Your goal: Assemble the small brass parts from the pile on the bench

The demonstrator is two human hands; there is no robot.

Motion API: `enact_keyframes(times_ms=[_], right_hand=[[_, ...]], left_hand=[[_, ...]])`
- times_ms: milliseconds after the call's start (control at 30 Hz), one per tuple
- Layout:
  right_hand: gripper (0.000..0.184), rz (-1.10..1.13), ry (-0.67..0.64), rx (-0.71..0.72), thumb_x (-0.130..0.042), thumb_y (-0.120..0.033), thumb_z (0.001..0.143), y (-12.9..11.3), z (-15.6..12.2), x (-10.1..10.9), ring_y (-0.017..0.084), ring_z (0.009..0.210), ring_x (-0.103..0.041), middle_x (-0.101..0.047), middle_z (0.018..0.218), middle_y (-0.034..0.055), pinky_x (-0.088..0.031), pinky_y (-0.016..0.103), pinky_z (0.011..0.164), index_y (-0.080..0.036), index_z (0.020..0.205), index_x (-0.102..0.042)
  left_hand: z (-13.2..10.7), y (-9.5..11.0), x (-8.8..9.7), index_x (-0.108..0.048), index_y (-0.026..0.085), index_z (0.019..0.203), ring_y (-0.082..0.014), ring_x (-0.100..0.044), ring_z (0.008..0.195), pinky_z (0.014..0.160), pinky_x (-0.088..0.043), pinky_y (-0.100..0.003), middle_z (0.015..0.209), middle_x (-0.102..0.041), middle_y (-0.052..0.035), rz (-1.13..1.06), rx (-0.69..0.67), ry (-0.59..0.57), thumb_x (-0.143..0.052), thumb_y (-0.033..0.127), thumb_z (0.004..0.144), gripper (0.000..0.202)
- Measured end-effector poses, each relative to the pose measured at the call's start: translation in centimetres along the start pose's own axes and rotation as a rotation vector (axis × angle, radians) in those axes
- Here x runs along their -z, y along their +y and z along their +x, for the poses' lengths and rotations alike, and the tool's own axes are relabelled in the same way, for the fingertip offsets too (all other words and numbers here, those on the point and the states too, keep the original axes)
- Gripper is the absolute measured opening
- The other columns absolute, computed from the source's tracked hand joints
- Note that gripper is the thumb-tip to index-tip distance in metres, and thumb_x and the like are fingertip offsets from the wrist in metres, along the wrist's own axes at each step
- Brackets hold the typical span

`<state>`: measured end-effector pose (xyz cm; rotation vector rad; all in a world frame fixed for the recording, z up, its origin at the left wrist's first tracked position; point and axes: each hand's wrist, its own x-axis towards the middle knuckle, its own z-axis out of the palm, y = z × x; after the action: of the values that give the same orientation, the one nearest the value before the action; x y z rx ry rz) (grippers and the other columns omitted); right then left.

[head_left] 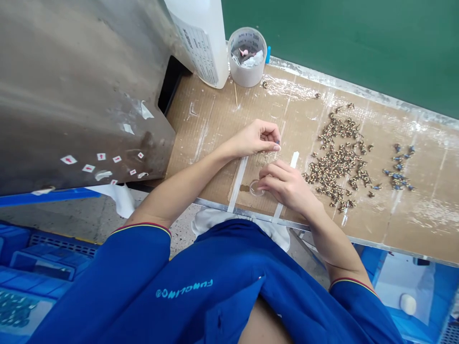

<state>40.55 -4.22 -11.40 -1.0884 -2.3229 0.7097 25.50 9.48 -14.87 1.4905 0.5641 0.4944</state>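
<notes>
My left hand (260, 137) is closed in a pinch above the cardboard-covered bench. A tiny bluish part (278, 142) shows at its thumb and fingertip, too small to identify. Below it and to the right, my right hand (287, 185) has its fingers curled together, tips at the rim of a small clear round dish (255, 189). What those fingers hold, if anything, is hidden. A cluster of small brass-coloured metal pieces (335, 160) lies right of my right hand. Farther right is a smaller group of similar pieces with blue parts (398, 177).
A tape-roll core (247, 76) holding scraps stands at the back beside a white labelled bottle (206, 52). Near them lies a thin wooden stick (235, 94). A metal cabinet (89, 95) borders the left; a green surface (344, 48) lies beyond the bench. Blue bins (46, 258) sit below.
</notes>
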Motion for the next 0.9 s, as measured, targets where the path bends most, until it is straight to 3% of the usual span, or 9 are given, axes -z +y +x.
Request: enact_keyframes(times_ms=[233,467,600,800,900], right_hand=[[0.028,0.278,0.038,-0.071,-0.057,-0.037,0.105,0.5,0.3,-0.2,0.020,0.093,-0.068,-0.074,0.101,0.0079,-0.055,0.036,0.083,-0.023,0.087,-0.072],[0.039,0.496,0.075,-0.399,-0.067,-0.058,0.097,0.5,0.1,0.9,0.017,0.072,-0.070,-0.078,0.080,0.0037,-0.055,0.031,0.069,-0.023,0.082,-0.074],[0.041,0.481,0.210,-0.429,-0.069,-0.061,0.093,0.6,-0.3,1.2,0.016,0.067,-0.069,-0.077,0.075,0.0026,-0.055,0.031,0.065,-0.023,0.081,-0.076],[0.039,0.283,0.617,-0.469,-0.069,-0.063,0.093,2.1,-0.9,1.7,0.019,0.075,-0.073,-0.076,0.081,0.0032,-0.059,0.036,0.072,-0.025,0.085,-0.072],[0.037,0.168,0.736,-0.460,-0.068,-0.061,0.094,3.2,-0.9,1.8,0.019,0.076,-0.073,-0.076,0.082,0.0037,-0.059,0.037,0.073,-0.025,0.086,-0.070]], left_hand=[[-0.1,0.1,0.0,-0.067,0.012,0.080,-0.0090,-0.059,0.069,0.069,-0.049,-0.023,0.076,-0.068,-0.0022,0.011,0.005,-0.017,-0.084,0.029,0.077,0.024],[-0.1,-0.1,-0.2,-0.068,0.012,0.081,-0.0094,-0.059,0.068,0.069,-0.049,-0.025,0.074,-0.067,-0.0021,0.042,0.004,-0.010,-0.082,0.019,0.078,0.016],[-0.1,-0.3,-0.4,-0.068,0.012,0.080,-0.0092,-0.060,0.068,0.069,-0.049,-0.024,0.075,-0.068,-0.0023,0.055,-0.016,-0.009,-0.081,0.019,0.079,0.015],[-0.5,-0.1,-0.9,-0.068,0.012,0.078,-0.0100,-0.062,0.067,0.067,-0.047,-0.023,0.071,-0.067,-0.0007,0.120,-0.021,-0.020,-0.080,0.016,0.078,0.013],[-0.6,0.2,-1.1,-0.069,0.012,0.078,-0.0106,-0.061,0.068,0.068,-0.046,-0.024,0.070,-0.067,-0.0006,0.185,-0.023,-0.026,-0.079,0.014,0.078,0.010]])
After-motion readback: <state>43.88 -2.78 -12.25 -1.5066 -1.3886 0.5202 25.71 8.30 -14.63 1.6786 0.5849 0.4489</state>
